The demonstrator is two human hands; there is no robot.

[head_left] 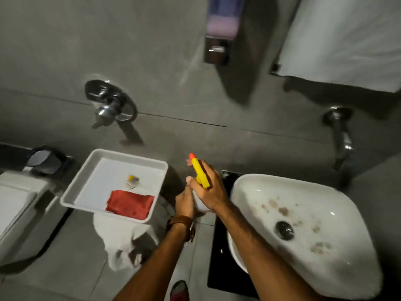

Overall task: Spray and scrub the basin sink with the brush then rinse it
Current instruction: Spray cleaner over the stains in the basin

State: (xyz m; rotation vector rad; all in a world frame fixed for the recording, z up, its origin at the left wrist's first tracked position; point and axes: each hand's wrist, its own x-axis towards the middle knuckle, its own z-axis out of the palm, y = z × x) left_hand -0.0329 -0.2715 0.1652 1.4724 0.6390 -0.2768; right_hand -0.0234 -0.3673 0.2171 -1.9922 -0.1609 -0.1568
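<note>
Spray bottle (200, 173) sits in both my hands between the grey tray (91, 158) and the basin sink (303, 224), left of the sink's rim. Its yellow head runs long from my right palm up toward the wall, orange nozzle tip pointing away and slightly left, not at the sink. My right hand (209, 190) is wrapped over the yellow head from above, forearm reaching in from lower right. My left hand (184, 203), watch on the wrist, clasps the white body lower down. I count one brush (132, 181) and one red cloth (130, 204) in the tray, one drain (284, 230) among brown stains.
</note>
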